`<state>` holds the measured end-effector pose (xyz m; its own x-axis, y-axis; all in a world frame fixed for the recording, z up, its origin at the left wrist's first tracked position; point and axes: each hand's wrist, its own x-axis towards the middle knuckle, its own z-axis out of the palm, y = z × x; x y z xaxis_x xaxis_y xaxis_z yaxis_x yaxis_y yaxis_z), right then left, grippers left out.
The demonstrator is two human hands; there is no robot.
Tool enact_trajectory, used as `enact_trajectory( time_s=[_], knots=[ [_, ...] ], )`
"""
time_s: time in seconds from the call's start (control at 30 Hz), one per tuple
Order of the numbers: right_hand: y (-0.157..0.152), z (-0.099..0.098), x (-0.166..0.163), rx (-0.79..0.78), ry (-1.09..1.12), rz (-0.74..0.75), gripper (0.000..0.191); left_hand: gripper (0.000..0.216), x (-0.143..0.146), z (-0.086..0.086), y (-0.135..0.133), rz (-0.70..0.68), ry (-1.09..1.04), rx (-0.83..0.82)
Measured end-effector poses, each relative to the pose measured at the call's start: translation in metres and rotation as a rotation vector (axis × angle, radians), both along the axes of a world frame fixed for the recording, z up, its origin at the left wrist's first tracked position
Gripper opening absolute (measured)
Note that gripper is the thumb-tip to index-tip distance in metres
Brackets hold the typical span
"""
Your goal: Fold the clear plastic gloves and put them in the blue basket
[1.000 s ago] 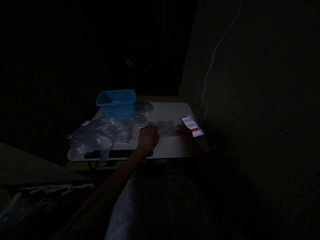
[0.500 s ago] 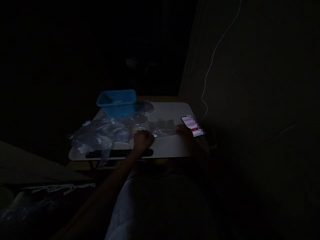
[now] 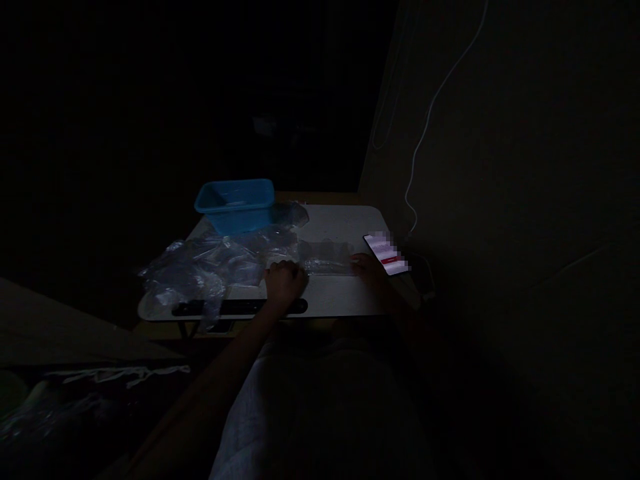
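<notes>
On the small white rounded-corner desk (image 3: pixel 345 300), a thin, clear, crinkled plastic sheet (image 3: pixel 325 260) lies stretched flat near the middle, between the two hands: the left hand (image 3: pixel 284 283) is curled into a loose fist gripping its left end, while the right hand (image 3: pixel 367 268) rests on its right end, though the dim light does not show whether those fingers are closed. A heap of glossy, crumpled clear plastic bags (image 3: pixel 205 270) covers the desk's left side, a rectangular blue plastic tub (image 3: pixel 235 203) stands at the far left corner, and a lit smartphone (image 3: pixel 387 252) lies at the right edge.
</notes>
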<state>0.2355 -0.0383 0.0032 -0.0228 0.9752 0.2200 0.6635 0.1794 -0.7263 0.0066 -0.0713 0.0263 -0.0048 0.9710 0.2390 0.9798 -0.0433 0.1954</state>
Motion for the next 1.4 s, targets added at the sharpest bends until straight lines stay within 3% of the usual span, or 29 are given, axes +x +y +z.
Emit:
enact_trajectory(
  time_s=[0.33, 0.5, 0.57, 0.73, 0.83, 0.9, 0.97, 1.2, 1.4],
  knots=[
    [-0.004, 0.003, -0.006, 0.022, -0.061, -0.066, 0.013, 0.032, 0.000, 0.001, -0.002, -0.015, -0.028, 0.078],
    [-0.002, 0.003, -0.005, 0.024, -0.065, -0.048, 0.012, 0.050, 0.008, -0.004, 0.004, -0.414, 0.025, 0.126],
    [-0.002, 0.002, -0.004, 0.032, -0.053, -0.038, 0.012, 0.053, 0.011, -0.009, 0.008, -0.475, 0.052, 0.094],
    [-0.003, 0.003, -0.003, 0.037, -0.006, -0.028, 0.010, 0.054, 0.008, -0.012, 0.009, -0.394, -0.008, 0.051],
    [-0.003, 0.003, -0.001, 0.049, 0.035, -0.008, 0.014, 0.043, 0.000, -0.003, 0.004, -0.196, -0.102, 0.074],
    [-0.003, 0.001, 0.001, 0.033, 0.056, 0.000, 0.019, 0.037, -0.003, 0.004, -0.001, -0.026, -0.130, 0.034],
    [-0.003, -0.001, 0.002, 0.013, 0.068, 0.024, 0.026, 0.035, -0.005, 0.008, -0.003, 0.056, -0.130, -0.032],
    [-0.006, -0.001, 0.002, 0.011, 0.079, 0.070, 0.030, 0.024, -0.007, 0.004, 0.000, -0.036, -0.196, -0.061],
    [-0.002, -0.003, 0.004, 0.070, 0.034, 0.121, 0.029, 0.027, -0.009, 0.002, 0.001, -0.040, -0.157, -0.064]
  ],
)
